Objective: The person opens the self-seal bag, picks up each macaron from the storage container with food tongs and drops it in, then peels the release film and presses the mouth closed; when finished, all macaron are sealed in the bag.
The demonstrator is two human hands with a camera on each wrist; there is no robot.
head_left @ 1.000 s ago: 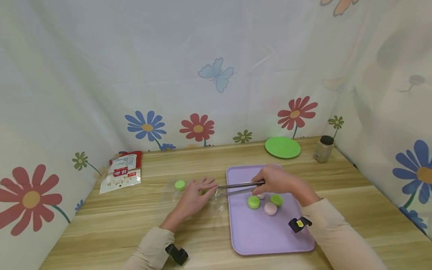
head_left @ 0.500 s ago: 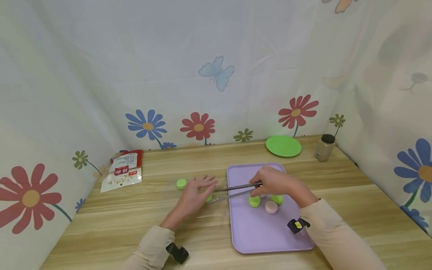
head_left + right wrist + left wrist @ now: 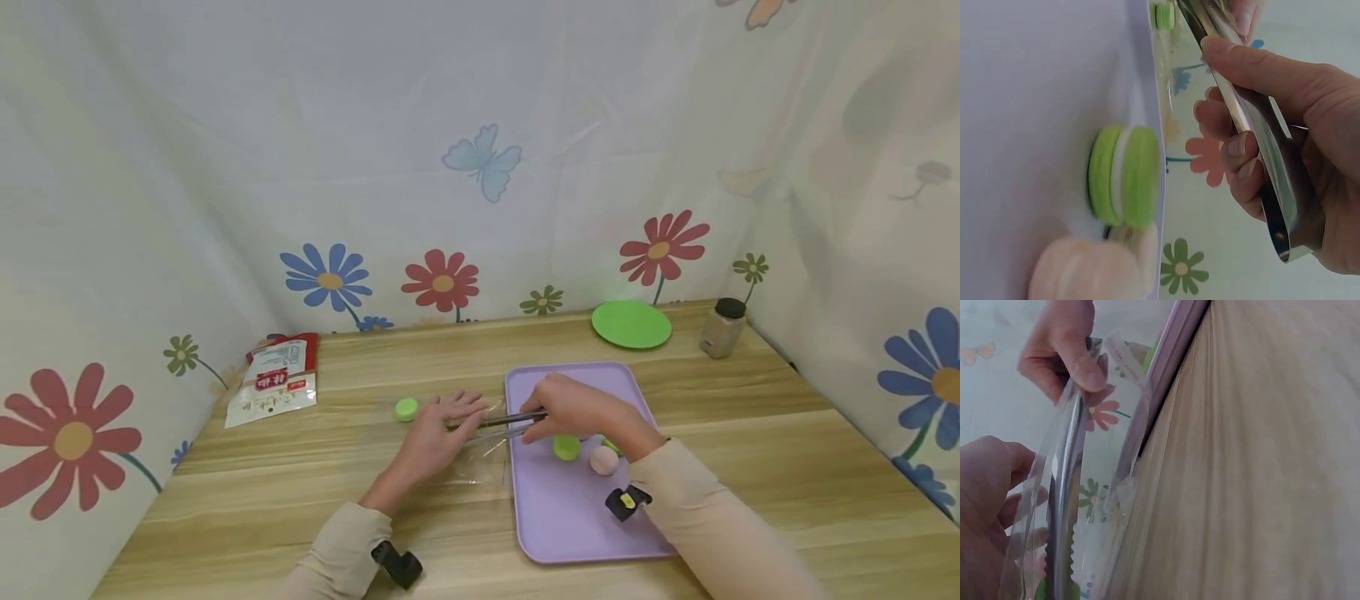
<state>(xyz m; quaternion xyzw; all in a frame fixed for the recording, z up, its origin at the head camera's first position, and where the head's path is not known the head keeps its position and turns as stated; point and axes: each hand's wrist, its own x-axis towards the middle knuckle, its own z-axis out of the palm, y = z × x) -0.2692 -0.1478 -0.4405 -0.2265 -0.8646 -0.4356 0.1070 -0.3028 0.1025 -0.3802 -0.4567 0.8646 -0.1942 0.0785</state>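
Observation:
My right hand (image 3: pixel 573 412) grips metal tongs (image 3: pixel 1260 137), which point left over the edge of a purple tray (image 3: pixel 562 525). Their serrated ends (image 3: pixel 1063 537) reach into a clear plastic bag (image 3: pixel 480 467), with bits of green showing by the tips. Above the bag, my left hand (image 3: pixel 438 433) holds its film, the fingers (image 3: pixel 1016 506) bent down against the plastic. One green macaron (image 3: pixel 407 409) lies inside the bag, left of that hand. On the tray sit another green macaron (image 3: pixel 1129 175) and a pink macaron (image 3: pixel 1079 269), with others partly hidden by my right hand.
A red and white food packet (image 3: pixel 273 379) lies at the back left of the wooden table (image 3: pixel 375 358). Toward the back right are a green plate (image 3: pixel 632 325) and a jar with a black lid (image 3: pixel 722 329). Flower-patterned curtains (image 3: pixel 480 250) surround the table.
My right hand has moved left with the tongs, pushing their ends deeper into the bag beneath my left hand. A green macaron near the tips is now hidden. The left hand stays about where it was.

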